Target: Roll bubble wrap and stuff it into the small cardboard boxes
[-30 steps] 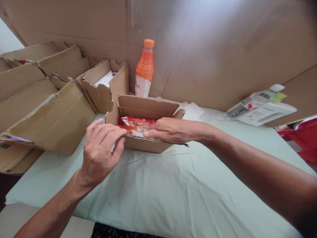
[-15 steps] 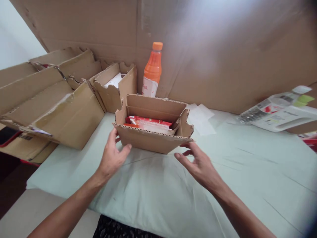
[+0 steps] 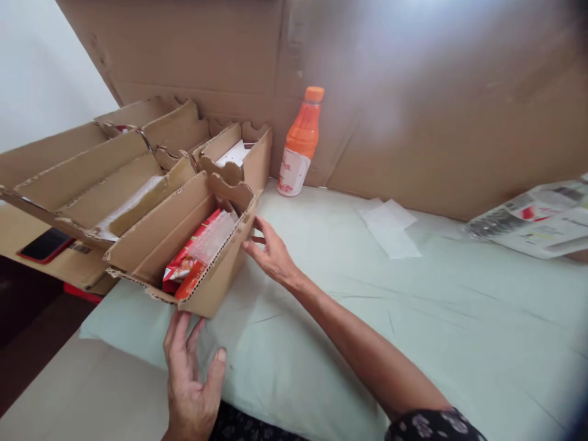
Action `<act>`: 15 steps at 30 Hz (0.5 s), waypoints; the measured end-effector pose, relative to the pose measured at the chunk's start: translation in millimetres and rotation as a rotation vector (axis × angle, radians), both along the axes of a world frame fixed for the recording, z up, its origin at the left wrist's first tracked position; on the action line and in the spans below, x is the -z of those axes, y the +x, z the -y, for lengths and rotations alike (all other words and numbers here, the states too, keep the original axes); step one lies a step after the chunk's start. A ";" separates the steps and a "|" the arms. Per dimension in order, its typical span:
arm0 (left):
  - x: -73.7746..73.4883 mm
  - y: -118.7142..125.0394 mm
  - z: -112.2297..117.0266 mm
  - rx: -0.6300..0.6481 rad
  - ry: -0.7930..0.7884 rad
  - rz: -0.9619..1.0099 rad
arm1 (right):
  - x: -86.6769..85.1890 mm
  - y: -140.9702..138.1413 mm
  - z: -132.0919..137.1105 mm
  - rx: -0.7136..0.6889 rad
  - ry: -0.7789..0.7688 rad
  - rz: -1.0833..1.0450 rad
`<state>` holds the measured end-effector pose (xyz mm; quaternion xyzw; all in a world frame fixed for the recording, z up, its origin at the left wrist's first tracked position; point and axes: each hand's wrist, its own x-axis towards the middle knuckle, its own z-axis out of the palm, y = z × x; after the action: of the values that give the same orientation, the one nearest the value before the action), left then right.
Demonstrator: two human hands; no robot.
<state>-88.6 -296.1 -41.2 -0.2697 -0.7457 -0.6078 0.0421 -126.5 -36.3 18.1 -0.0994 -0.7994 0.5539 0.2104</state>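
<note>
Touching box (image 3: 218, 288): right hand (image 3: 274, 254), cannot tell grip; left hand (image 3: 190, 373) spread, cut off below.

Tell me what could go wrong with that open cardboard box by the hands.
The open box sits close beside the neighbouring boxes, so its edge might snag on theirs.
The left hand has its thumb clear of the box, so that end could slip.
With the top open, the red packet might slide out if the box tips.

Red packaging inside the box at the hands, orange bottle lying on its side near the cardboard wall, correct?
Not quite: the head view shows the orange bottle standing upright near the cardboard wall; the red packaging is inside the box.
</note>
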 end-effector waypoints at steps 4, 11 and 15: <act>-5.2 -22.4 -16.8 -0.019 -0.040 0.014 | 18.2 -27.4 18.0 0.004 0.025 0.066; 0.9 -48.6 -32.4 0.017 -0.071 0.073 | 38.8 -8.8 15.6 -0.120 0.231 0.176; 12.5 -45.4 -20.2 -0.038 -0.179 0.152 | 44.4 56.6 -11.8 0.017 0.426 0.226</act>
<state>-134.0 -275.9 -53.7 -0.2113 -0.8029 -0.5567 -0.0271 -70.0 -24.6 -26.4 -0.1206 -0.9158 0.3564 0.1406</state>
